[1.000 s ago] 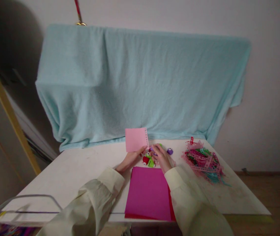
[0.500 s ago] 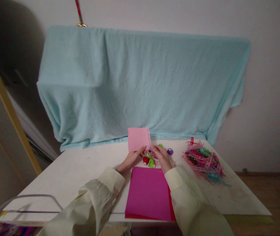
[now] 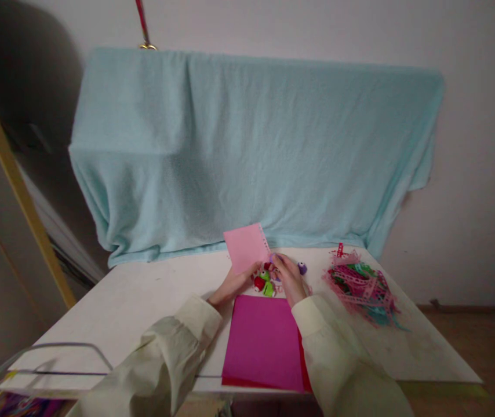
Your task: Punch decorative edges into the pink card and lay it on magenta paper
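A light pink square sheet (image 3: 246, 247) with small holes along its right edge is tilted above the table's back part. My left hand (image 3: 237, 282) pinches its lower edge. At the sheet's lower right corner, my right hand (image 3: 288, 277) has its fingers closed around a small purple thing, partly hidden. Between and beneath the hands lie small red and green pieces (image 3: 267, 288) with eyes. A purple piece with an eye (image 3: 302, 268) lies just right of my right hand. Nearer the front edge, a stack of magenta sheets (image 3: 262, 343) shows red below it.
A tangled pile of pink, green and blue punched strips (image 3: 363, 285) lies on the right of the white table (image 3: 143, 301). Behind hangs a light blue cloth (image 3: 251, 145). A grey bent wire (image 3: 69, 346) crosses the table's front left corner.
The pink sheet has turned, its right edge now slanting. My right hand's fingers have lifted slightly, showing more of the purple thing. My left hand still pinches the sheet.
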